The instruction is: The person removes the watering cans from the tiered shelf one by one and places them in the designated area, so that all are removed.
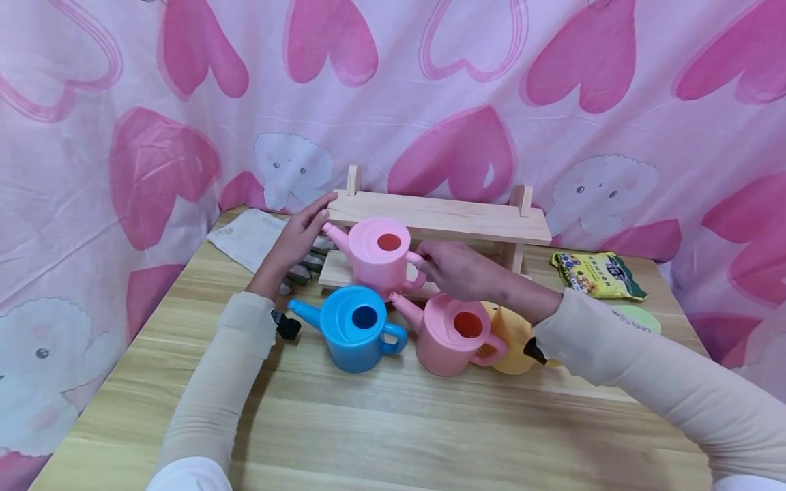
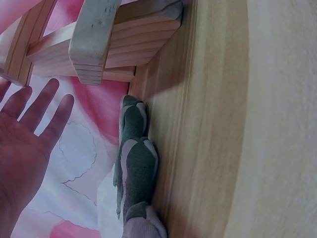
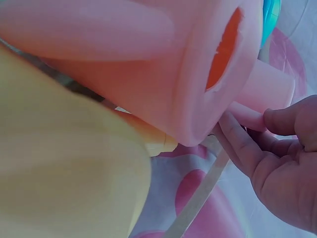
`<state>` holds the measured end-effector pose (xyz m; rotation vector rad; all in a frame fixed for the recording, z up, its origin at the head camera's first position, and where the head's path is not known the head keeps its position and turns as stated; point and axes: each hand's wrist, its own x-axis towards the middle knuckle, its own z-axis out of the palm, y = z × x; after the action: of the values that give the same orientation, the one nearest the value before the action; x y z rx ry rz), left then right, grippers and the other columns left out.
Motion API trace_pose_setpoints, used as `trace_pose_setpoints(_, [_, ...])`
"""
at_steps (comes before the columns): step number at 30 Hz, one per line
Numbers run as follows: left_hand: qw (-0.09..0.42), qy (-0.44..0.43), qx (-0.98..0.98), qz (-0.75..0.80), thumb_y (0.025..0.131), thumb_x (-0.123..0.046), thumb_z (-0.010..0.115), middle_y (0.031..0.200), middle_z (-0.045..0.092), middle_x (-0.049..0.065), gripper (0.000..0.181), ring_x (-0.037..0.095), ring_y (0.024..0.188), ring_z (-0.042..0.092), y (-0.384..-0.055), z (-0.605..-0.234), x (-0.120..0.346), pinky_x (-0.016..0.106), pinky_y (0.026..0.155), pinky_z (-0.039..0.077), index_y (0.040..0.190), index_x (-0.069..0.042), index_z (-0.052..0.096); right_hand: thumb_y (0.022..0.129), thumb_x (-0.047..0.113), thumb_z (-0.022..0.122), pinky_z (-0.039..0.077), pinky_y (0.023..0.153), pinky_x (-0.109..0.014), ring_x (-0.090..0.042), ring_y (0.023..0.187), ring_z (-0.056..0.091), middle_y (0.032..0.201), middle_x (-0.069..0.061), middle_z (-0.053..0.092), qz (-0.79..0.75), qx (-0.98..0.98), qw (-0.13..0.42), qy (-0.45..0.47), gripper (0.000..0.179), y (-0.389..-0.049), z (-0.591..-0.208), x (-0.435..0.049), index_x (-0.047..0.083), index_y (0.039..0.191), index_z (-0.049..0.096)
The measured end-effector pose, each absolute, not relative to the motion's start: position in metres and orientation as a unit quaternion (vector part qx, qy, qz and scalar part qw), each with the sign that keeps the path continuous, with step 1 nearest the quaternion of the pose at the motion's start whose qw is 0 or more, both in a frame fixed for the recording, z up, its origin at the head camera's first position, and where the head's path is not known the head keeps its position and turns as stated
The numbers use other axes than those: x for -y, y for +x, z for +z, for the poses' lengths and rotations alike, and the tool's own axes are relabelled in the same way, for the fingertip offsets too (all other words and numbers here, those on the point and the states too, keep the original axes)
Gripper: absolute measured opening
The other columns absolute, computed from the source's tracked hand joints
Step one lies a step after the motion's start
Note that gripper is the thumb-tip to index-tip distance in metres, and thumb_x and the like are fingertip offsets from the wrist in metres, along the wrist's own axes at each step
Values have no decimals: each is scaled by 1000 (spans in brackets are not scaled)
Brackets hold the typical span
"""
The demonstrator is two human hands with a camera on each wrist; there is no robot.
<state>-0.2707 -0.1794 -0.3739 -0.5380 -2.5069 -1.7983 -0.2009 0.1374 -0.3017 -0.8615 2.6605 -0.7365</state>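
Observation:
A light pink watering can (image 1: 368, 266) is held in front of the wooden two-tier shelf (image 1: 430, 211), its spout to the left. My right hand (image 1: 460, 269) pinches its handle; the right wrist view shows thumb and fingers around that handle (image 3: 247, 116). Near the upper plank's left end is my left hand (image 1: 299, 235), its fingers extended (image 2: 57, 116); whether they touch the wood I cannot tell. On the table stand a blue watering can (image 1: 353, 348) and a darker pink one (image 1: 442, 351). A yellow object (image 1: 512, 334) is partly hidden behind my right forearm.
Grey and white gloves (image 1: 245, 239) lie left of the shelf. To the right are a yellow-green snack-like packet (image 1: 598, 275) and a pale green round item (image 1: 638, 317), partly covered by my sleeve. A pink heart-patterned curtain (image 1: 344, 129) hangs behind the table (image 1: 368, 436).

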Motion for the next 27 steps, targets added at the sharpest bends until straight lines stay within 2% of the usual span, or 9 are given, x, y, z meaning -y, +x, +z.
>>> trace_pose_setpoints(6, [3, -167, 808, -565, 112, -23, 44, 167, 29, 9, 50, 33, 150, 32, -270, -372, 179, 53, 112, 40, 161, -12, 38, 105, 20, 61, 57, 70, -31, -20, 77, 63, 92, -8, 68, -266, -911, 115, -295, 18, -201, -298, -141, 4, 115, 65])
trace_pose_setpoints(15, [4, -174, 802, -571, 112, -23, 44, 165, 33, 10, 51, 37, 139, 46, -272, -373, 179, 56, 107, 45, 161, -11, 36, 106, 15, 59, 57, 82, -38, -22, 87, 65, 93, -6, 71, -285, -909, 93, -289, 18, -200, -281, -151, 2, 117, 65])
trace_pose_setpoints(20, [8, -177, 806, -564, 112, -26, 46, 165, 34, 10, 52, 35, 141, 44, -271, -372, 179, 59, 106, 45, 161, -10, 37, 105, 10, 59, 58, 87, -40, -26, 94, 66, 95, -7, 72, -304, -905, 74, -287, 15, -197, -270, -162, 0, 115, 65])
trace_pose_setpoints(27, [10, -183, 806, -564, 112, -18, 43, 165, 32, 13, 50, 37, 141, 43, -269, -371, 179, 60, 104, 46, 160, -7, 36, 106, 17, 59, 57, 93, -41, -20, 98, 72, 92, -4, 74, -319, -905, 52, -278, 18, -189, -251, -180, 1, 114, 64])
